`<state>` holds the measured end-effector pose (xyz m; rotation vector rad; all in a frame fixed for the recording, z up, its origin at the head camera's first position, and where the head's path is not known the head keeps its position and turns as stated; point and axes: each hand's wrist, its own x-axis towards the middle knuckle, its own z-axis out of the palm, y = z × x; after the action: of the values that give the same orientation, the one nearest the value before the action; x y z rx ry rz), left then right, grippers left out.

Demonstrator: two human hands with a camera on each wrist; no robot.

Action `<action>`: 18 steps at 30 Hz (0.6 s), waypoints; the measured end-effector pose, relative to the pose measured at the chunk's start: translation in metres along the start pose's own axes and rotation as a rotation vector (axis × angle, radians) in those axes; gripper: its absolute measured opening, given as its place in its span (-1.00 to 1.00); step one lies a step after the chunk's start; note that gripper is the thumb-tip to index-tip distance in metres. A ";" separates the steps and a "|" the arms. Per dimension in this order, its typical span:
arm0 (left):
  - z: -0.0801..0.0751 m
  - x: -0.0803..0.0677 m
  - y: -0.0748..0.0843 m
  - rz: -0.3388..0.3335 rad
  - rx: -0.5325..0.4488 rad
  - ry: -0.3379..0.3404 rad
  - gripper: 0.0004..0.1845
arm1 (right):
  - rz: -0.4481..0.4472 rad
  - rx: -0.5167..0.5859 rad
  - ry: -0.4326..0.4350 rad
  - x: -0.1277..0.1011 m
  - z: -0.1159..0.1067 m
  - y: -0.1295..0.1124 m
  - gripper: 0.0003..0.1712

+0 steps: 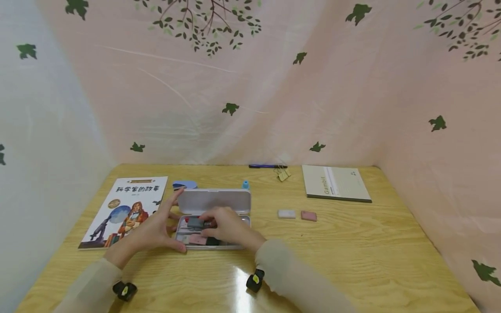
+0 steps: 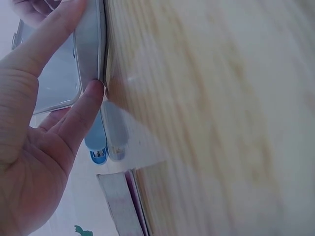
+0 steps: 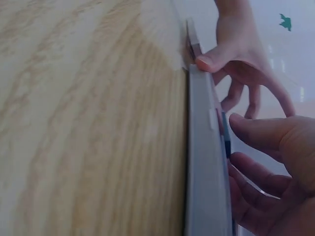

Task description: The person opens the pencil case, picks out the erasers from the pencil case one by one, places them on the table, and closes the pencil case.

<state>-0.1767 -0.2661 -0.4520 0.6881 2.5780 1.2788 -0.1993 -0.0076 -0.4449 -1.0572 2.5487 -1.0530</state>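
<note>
Grey plastic is what both hands work at: from the head view we see an open pencil case [image 1: 213, 217] on the wooden table [image 1: 352, 261], its lid raised at the far side. Our left hand [image 1: 156, 228] lies at the case's left end, fingers straight and spread, thumb along the near corner and forefinger reaching up to the lid's left corner. Our right hand [image 1: 227, 226] rests palm down inside the tray, its fingers bent over a dark grey eraser [image 1: 195, 223], with a pink eraser [image 1: 197, 239] just nearer us; whether they pinch it we cannot tell. Left of the left fingers lies a picture book [image 1: 125, 208].

From the left wrist view, the left hand [image 2: 34, 147] is released, two fingertips [image 2: 93, 91] pressed against the case's edge [image 2: 91, 44].

From the right wrist view, the right hand [image 3: 275, 172] hovers with loosely curled fingers [image 3: 256, 132] beside the case [image 3: 206, 172], while the left hand [image 3: 241, 64] steadies its far end.
</note>
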 end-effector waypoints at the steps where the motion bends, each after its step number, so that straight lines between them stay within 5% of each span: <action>1: 0.000 0.000 0.000 -0.003 -0.001 -0.001 0.55 | 0.001 -0.025 0.009 0.001 0.002 0.000 -0.66; 9: 0.001 0.001 -0.002 0.016 -0.009 0.001 0.54 | -0.004 -0.140 0.081 0.006 0.011 -0.003 -0.74; 18: 0.002 0.001 0.001 0.035 -0.027 -0.005 0.51 | 0.005 -0.127 0.083 0.006 0.009 -0.004 -0.83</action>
<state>-0.1763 -0.2636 -0.4520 0.7333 2.5500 1.3183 -0.1973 -0.0185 -0.4487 -1.0580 2.7145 -0.9652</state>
